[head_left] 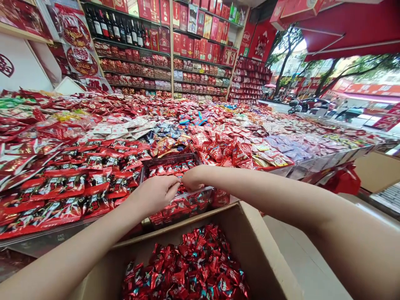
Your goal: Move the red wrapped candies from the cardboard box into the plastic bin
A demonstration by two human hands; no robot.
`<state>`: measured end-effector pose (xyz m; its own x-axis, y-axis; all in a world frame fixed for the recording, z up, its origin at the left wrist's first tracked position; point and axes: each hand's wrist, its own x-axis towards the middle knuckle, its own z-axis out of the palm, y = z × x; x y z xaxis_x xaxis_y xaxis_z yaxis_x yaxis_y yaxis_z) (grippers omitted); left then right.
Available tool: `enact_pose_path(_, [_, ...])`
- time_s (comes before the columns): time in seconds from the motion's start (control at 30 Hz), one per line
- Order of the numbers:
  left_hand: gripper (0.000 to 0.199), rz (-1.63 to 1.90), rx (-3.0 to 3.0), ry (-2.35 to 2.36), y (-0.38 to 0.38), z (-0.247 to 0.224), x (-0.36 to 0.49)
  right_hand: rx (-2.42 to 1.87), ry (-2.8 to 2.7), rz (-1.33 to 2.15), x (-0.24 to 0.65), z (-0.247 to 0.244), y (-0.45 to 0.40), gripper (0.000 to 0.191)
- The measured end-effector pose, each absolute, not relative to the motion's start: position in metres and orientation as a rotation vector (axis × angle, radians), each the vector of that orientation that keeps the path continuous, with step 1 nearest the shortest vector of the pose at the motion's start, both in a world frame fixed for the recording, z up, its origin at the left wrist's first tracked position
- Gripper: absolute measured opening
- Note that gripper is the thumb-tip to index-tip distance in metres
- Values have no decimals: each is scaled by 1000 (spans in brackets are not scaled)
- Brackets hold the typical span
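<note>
My left hand [161,192] reaches over the near part of a clear plastic bin [204,192], its fingers drawn together at the small red candies [168,168] inside. Close beside it on the right, my right hand [193,178] is bent down over the same candies, its fingers mostly hidden. Whatever either hand pinches is too small or covered to make out. Below both forearms an open cardboard box [265,246] holds a heap of shiny red wrapped candies [187,266] with touches of blue.
Large red-and-black packets [68,183] lie in rows left of the bin. Red pouches [240,152] and pale lilac packets [287,146] spread to the right. Shelves [171,50] with bottles and red boxes stand behind. Tiled floor [296,250] shows at the lower right.
</note>
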<state>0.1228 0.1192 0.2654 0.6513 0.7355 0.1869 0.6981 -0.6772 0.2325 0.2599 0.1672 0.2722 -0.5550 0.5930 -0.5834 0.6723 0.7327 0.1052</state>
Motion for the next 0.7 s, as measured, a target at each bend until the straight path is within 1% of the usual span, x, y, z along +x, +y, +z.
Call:
enact_pose_path(0.2, [27,409,2736,1168,120,266,123,843,2174,-86,260,267,171,26])
enact_pose_path(0.4, [28,408,2730,1154,122,265,122,877,2198,-152,263,254,176,26])
enact_pose_path(0.6, [28,415,2719,1151,122,265,122,925,2193,-112,263,262,169,29])
enact_pose_path(0.7, [27,419,2709,1154,121,265,122,926,2175,-95,263,263,169,26])
